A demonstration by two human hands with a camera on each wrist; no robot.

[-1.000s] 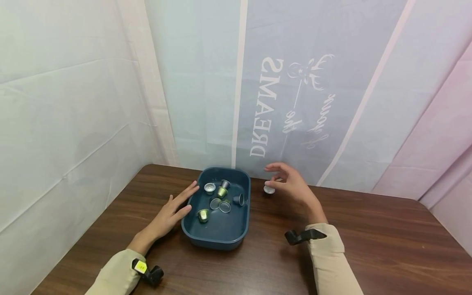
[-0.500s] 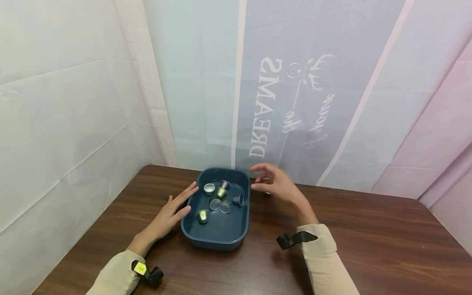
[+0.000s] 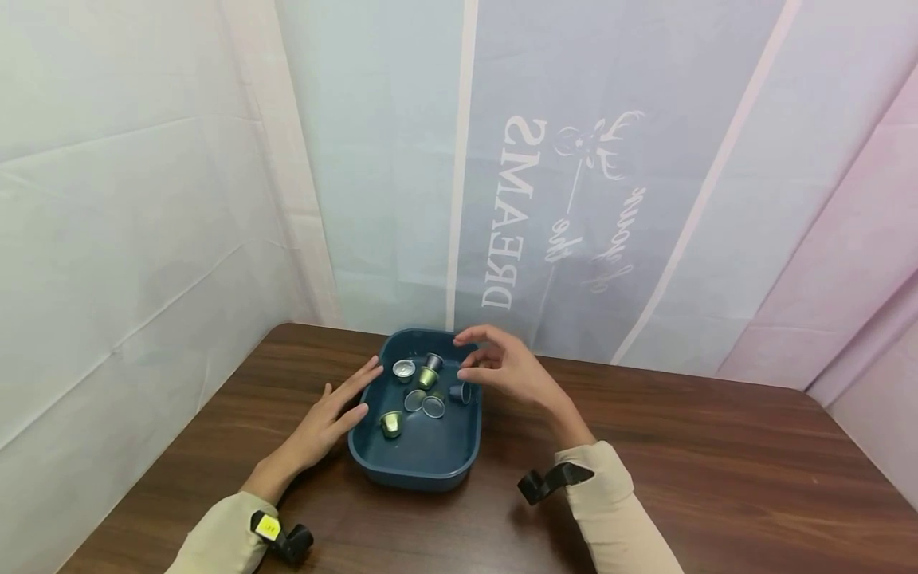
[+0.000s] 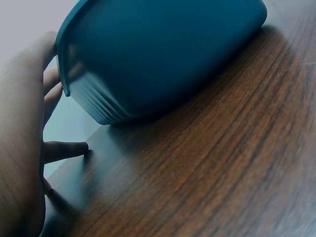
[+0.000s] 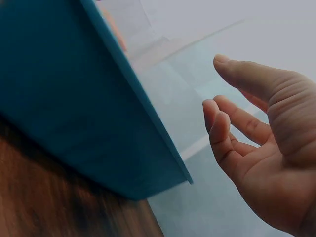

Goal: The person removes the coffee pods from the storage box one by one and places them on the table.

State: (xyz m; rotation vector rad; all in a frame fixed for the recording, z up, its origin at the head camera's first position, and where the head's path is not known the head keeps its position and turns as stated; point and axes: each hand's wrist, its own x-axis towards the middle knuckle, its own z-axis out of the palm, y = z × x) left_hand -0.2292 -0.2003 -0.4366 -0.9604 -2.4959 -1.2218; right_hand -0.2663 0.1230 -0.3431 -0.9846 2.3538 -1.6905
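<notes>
A dark blue plastic basin (image 3: 416,481) stands on the table with several coffee capsules inside. Among them are a green capsule (image 3: 391,424) near the front left, a silver-topped capsule (image 3: 404,368) at the back left and a dark blue capsule (image 3: 460,392) lying by the right wall. My left hand (image 3: 323,418) touches the basin's left rim with straight fingers; in the left wrist view its fingertips lie against the basin wall (image 4: 158,54). Over the basin's back right rim hovers my right hand (image 3: 516,375). Its thumb and fingers (image 5: 237,71) are apart, holding nothing.
The brown wooden table (image 3: 688,470) extends to the right and in front of the basin. A printed cloth backdrop (image 3: 387,159) hangs close behind the table's back edge. Black wrist cameras (image 3: 552,481) sit on both sleeves.
My right hand has moved left from beside a silver-topped capsule on the table to over the basin's rim, its fingers spreading. That capsule is now hidden from view. The left hand stays put.
</notes>
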